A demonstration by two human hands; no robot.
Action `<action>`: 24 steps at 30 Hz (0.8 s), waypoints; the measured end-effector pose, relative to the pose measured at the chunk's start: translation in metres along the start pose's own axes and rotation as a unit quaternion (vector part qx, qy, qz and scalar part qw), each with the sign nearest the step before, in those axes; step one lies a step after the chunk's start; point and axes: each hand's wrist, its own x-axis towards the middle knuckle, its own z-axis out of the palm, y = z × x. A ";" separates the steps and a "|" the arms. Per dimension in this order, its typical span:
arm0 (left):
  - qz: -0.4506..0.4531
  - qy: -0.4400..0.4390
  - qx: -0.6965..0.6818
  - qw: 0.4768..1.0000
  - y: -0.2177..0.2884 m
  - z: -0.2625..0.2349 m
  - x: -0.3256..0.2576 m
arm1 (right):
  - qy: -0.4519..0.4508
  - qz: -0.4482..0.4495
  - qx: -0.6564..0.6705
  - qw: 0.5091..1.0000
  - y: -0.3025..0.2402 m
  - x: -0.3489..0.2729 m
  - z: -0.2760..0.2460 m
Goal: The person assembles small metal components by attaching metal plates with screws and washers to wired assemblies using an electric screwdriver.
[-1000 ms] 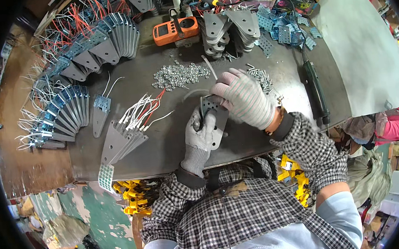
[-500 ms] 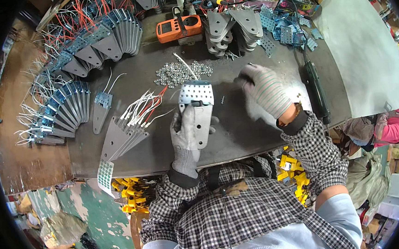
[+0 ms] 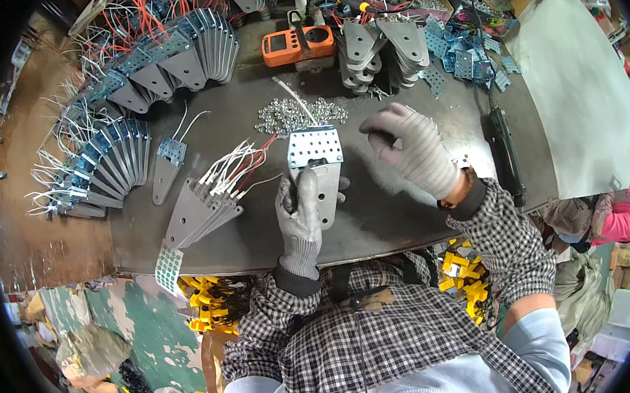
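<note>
My left hand [image 3: 299, 211], in a grey glove, is closed round a grey tapered metal bracket [image 3: 328, 211]. A bright perforated plate [image 3: 314, 147] sits across the bracket's wide upper end, and a white wire [image 3: 295, 101] sticks up behind it. My right hand [image 3: 415, 149], in a striped glove, hovers to the right of the plate, apart from it. Its thumb and fingers are curled together; whatever lies between their tips is too small or hidden. Beyond the plate lies a pile of small shiny nuts [image 3: 280, 116].
Wired brackets [image 3: 112, 163] stand in curved rows on the left. Nearer me lies a fan of grey brackets [image 3: 203, 213] with white leads. An orange meter [image 3: 298, 46], stacked brackets [image 3: 363, 43] and blue perforated plates [image 3: 458, 55] line the back. A black handheld tool [image 3: 503, 154] is at right.
My right hand has shifted left toward the plate, its fingers spreading over the spot where a small screw lay; the screw no longer shows. The view has moved slightly. My left hand keeps its hold.
</note>
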 end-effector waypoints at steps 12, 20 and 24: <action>0.148 -0.065 0.188 0.969 -0.014 0.030 0.005 | 0.088 -0.041 0.038 0.995 -0.028 -0.014 0.009; 0.060 -0.091 0.014 0.994 -0.018 0.030 0.006 | 0.035 -0.064 -0.048 0.996 -0.029 -0.018 0.008; 0.066 -0.107 0.094 0.988 -0.009 0.034 0.003 | 0.068 -0.047 -0.041 0.996 -0.026 -0.020 0.011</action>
